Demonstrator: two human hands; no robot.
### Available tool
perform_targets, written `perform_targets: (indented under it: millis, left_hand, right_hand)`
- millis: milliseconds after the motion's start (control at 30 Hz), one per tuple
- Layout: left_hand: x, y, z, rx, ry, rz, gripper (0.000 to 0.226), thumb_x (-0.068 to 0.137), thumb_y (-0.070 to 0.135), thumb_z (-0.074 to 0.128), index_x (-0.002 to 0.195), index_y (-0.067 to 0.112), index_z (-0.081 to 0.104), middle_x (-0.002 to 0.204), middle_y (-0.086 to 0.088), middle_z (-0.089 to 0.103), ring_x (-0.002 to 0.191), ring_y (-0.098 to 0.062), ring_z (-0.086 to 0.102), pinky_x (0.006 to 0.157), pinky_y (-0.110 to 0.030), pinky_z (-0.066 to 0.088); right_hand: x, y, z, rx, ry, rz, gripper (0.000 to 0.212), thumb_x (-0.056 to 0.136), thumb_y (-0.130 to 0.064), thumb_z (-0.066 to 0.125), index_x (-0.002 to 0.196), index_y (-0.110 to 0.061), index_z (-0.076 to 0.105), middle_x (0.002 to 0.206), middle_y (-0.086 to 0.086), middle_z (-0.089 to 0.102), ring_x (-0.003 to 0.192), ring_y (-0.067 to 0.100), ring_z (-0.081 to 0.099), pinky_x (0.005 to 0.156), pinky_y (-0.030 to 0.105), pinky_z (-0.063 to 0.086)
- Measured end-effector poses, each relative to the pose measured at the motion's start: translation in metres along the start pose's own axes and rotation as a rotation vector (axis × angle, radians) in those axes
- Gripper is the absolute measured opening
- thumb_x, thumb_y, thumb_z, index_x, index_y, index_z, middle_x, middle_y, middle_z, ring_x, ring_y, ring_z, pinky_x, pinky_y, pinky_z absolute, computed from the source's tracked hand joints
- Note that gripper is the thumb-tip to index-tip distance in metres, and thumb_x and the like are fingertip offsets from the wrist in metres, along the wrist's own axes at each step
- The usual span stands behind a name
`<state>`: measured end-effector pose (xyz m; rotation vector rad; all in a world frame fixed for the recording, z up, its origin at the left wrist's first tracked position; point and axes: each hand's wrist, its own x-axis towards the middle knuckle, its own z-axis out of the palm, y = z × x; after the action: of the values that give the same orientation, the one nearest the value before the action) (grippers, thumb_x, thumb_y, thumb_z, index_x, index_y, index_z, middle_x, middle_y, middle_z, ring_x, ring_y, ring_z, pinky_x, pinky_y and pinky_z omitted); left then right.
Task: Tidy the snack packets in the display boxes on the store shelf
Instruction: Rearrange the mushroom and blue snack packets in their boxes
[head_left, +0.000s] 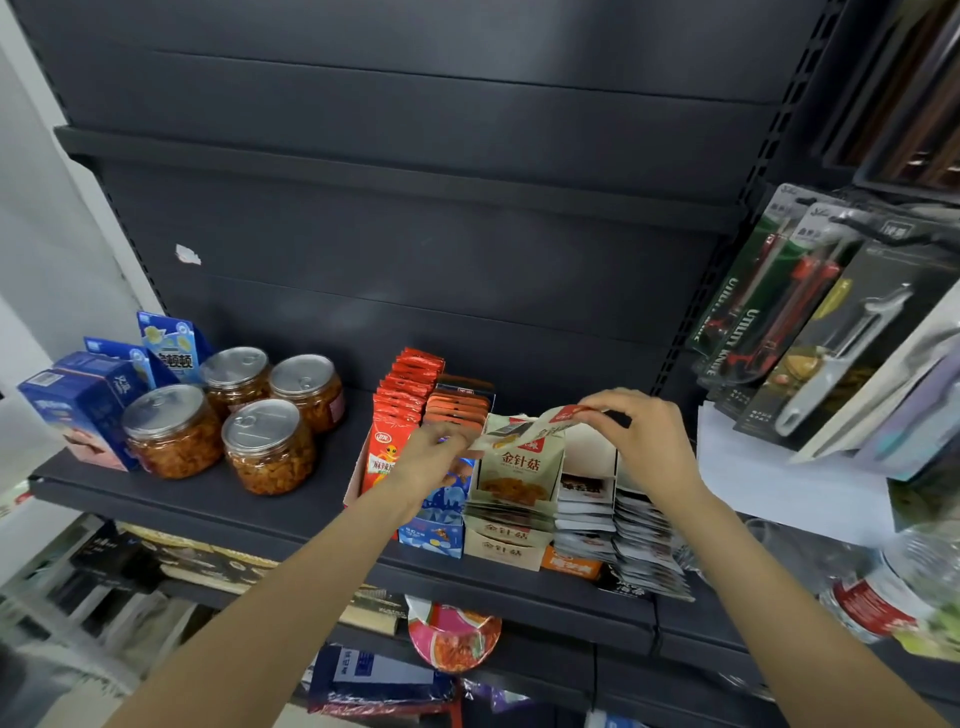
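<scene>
Several display boxes of snack packets stand in a row on the dark shelf (270, 512). A beige packet (535, 434) is stretched above the beige mushroom-snack box (506, 545). My left hand (434, 460) pinches its left end, and my right hand (636, 434) pinches its red-tipped right end. To the left stand a box of red packets (400, 410) and a blue box (434, 535) of orange packets. On the right, black-and-white packets (631, 540) lean forward out of a white box (589, 457).
Clear jars (270, 449) with metal lids and blue cartons (78, 410) fill the shelf's left part. Utility knives and peelers (810, 332) hang at the right, above white paper (769, 483). A plastic bottle (883, 597) lies at the lower right. Bowls and boxes occupy the shelf below.
</scene>
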<state>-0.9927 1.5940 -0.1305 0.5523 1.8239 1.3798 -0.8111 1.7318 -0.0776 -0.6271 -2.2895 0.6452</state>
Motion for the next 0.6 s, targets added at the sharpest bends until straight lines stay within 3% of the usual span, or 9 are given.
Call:
perform_targets:
  millis: [100,233,467,600]
  left_hand:
    - [0.001,0.001,0.001,0.033,-0.004,0.016,0.022,0.098,0.016,0.046,0.108,0.015,0.065,0.088,0.002,0.069,0.074,-0.015,0.059,0.068,-0.023,0.045]
    - [0.002,0.000,-0.006,0.006,-0.020,0.024,0.021,0.093,0.019,0.053,0.107,0.014,0.068,0.098,-0.003,0.069,0.077,-0.013,0.059,0.080,-0.030,0.046]
    - [0.007,-0.004,-0.009,-0.076,-0.043,0.035,0.018,0.093,0.020,0.056,0.104,0.017,0.069,0.108,-0.004,0.070,0.100,-0.020,0.066,0.095,-0.037,0.050]
    - [0.007,-0.005,-0.001,-0.142,-0.126,-0.047,0.021,0.097,0.015,0.048,0.112,0.016,0.062,0.113,-0.004,0.067,0.099,-0.017,0.067,0.093,-0.037,0.050]
  right_hand:
    - [-0.001,0.002,-0.002,0.020,-0.002,0.026,0.011,0.080,-0.015,0.070,0.090,-0.011,0.076,0.089,-0.001,0.072,0.082,0.013,0.064,0.078,0.023,0.050]
    - [-0.003,0.004,-0.005,0.073,0.026,0.047,0.011,0.081,-0.012,0.070,0.090,-0.013,0.075,0.087,-0.007,0.069,0.083,0.010,0.065,0.079,0.019,0.050]
    - [-0.004,0.007,0.001,0.085,0.061,0.010,0.013,0.081,-0.012,0.070,0.092,-0.013,0.075,0.090,-0.001,0.072,0.084,0.008,0.065,0.081,0.018,0.050]
    - [-0.004,0.008,0.003,0.048,0.066,-0.006,0.012,0.080,-0.012,0.070,0.091,-0.015,0.076,0.088,-0.006,0.070,0.084,0.007,0.063,0.081,0.020,0.051]
